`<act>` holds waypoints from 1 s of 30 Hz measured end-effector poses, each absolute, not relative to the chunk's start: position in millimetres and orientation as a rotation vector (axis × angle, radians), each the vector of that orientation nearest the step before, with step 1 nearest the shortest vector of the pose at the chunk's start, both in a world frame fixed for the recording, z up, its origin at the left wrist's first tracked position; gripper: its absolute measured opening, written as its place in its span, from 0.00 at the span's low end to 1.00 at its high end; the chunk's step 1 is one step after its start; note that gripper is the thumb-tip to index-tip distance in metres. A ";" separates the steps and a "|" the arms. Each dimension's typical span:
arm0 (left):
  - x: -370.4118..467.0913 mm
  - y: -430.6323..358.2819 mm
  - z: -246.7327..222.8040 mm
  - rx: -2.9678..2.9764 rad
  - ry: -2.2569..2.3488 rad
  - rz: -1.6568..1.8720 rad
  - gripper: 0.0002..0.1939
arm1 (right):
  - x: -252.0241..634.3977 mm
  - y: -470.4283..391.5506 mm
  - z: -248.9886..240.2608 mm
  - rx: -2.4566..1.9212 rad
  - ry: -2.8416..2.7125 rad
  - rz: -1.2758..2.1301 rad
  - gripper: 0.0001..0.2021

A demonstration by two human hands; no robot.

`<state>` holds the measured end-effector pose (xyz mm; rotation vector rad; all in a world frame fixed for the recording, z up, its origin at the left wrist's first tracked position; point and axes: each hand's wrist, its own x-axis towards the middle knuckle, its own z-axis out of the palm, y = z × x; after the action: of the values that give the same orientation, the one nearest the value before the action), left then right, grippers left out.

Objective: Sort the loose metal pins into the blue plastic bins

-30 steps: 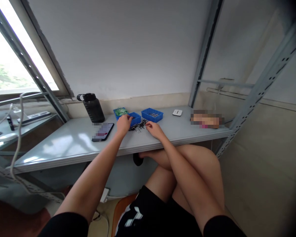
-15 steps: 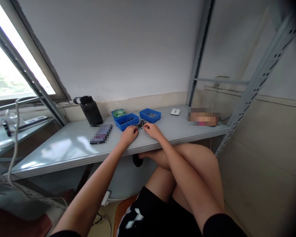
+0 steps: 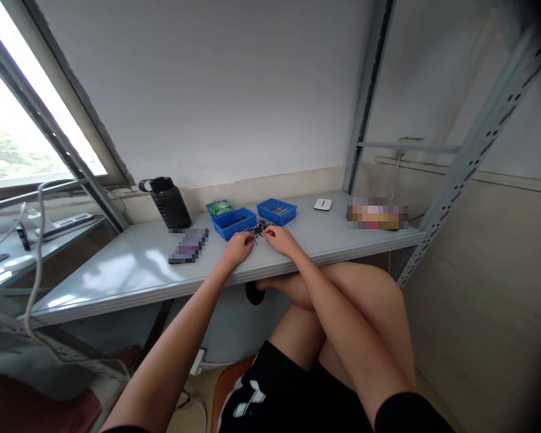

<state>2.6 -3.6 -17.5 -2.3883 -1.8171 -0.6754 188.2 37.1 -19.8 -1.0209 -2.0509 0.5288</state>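
Observation:
A small pile of black and silvery pieces (image 3: 260, 228) lies on the grey table between my hands. My left hand (image 3: 240, 246) rests at the pile's left front side, its fingers pinched together on something too small to make out. On the right side, my right hand (image 3: 278, 239) is also closed, fingertips at the pile. Behind my left hand stands a blue bin (image 3: 234, 228) with dark pieces inside. Another blue bin (image 3: 277, 220), holding silvery pieces, sits behind my right hand.
Left of the bins are a green packet (image 3: 219, 208), a black bottle (image 3: 170, 204) and a blurred phone-like object (image 3: 189, 246). A white square item (image 3: 323, 205) and a blurred object (image 3: 376, 215) lie to the right. Metal shelf posts flank the table (image 3: 130, 264).
The whole view has shifted slightly, so things appear a little further right. Both hands stay at the pile, with only slight finger movement.

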 end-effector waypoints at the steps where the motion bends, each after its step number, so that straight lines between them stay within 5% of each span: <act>1: 2.4 -3.4 -17.6 -2.393 -1.818 -0.676 0.13 | 188.3 37.3 -20.1 -1.021 -2.054 0.526 0.08; 30: 7.9 -2.1 -16.5 -2.564 -1.612 -1.040 0.10 | 187.8 31.2 -17.1 -1.004 -2.200 0.460 0.08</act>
<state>7.9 -2.1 -16.5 -2.5642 -1.6116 -1.0399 187.8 31.2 -17.1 -1.0038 -2.2005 0.4601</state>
